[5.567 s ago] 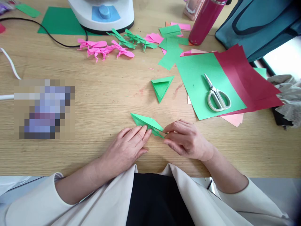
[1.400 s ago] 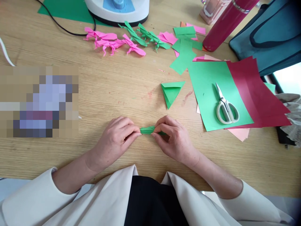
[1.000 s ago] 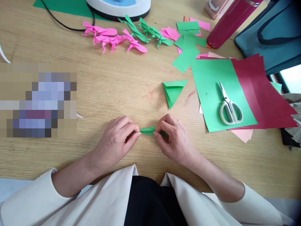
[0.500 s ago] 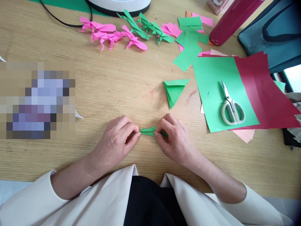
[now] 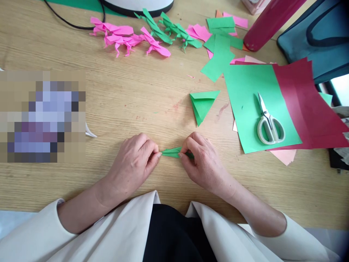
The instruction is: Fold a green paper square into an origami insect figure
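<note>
A narrow strip of folded green paper (image 5: 171,152) stretches between my two hands, low over the wooden table. My left hand (image 5: 136,156) pinches its pointed left tip between thumb and forefinger. Thumb and fingers of my right hand (image 5: 203,160) are closed on the paper's right part, and some of the green shows beneath that palm. Just beyond my right hand lies a folded green paper triangle (image 5: 203,107), touched by neither hand.
White-handled scissors (image 5: 269,127) rest on a green sheet (image 5: 245,109) over red sheets (image 5: 313,112). Pink origami figures (image 5: 122,38) and green ones (image 5: 177,32) stand at the back. Behind the cut papers (image 5: 220,51) are a red bottle (image 5: 269,27) and a blue bag (image 5: 316,40).
My left thumb and forefinger have shifted slightly left, out to the paper's tip, so a little more of it shows. My right hand stays nearly still.
</note>
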`<state>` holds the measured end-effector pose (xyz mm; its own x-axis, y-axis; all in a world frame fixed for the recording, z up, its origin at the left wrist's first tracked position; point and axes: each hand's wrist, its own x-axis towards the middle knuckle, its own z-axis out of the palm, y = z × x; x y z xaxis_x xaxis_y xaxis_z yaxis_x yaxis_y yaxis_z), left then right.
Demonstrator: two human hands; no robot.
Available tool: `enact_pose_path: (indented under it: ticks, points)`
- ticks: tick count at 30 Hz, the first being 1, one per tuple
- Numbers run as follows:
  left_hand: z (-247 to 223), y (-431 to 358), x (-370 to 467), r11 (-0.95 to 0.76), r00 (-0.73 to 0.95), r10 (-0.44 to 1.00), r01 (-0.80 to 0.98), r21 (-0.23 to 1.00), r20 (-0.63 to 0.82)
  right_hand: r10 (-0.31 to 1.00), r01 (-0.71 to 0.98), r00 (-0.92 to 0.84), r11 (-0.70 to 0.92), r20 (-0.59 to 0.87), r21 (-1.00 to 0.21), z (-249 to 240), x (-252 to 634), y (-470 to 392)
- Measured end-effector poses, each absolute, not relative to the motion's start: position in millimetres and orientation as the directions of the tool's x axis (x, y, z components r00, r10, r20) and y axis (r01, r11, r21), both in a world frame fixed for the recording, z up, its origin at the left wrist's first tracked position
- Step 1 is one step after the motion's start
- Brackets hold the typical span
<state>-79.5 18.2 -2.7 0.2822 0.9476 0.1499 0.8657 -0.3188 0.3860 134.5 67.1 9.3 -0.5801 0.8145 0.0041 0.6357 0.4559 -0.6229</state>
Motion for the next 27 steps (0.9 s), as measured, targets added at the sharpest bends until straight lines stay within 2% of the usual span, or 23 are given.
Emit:
enact_pose_path:
  ticks: [11,15,19,27]
  points:
    - [-2,18,-80,-0.306,0.259,0.951,0.871,0.386,0.17,0.813,0.641,-0.582,0.487,0.039,-0.593,4,134,68]
    - [2,5,-79,-0.471,0.386,0.869,0.837,0.279,0.311,0.809,0.645,-0.585,0.507,0.057,-0.571,1,133,68]
    - [-1,-6,-75,-0.636,0.571,0.768,0.735,0.237,0.291,0.807,0.648,-0.586,0.518,0.069,-0.558,-1,133,69]
    - [-11,-8,-67,-0.637,0.591,0.77,0.737,0.226,0.241,0.801,0.645,-0.593,0.533,0.082,-0.547,-3,134,68]
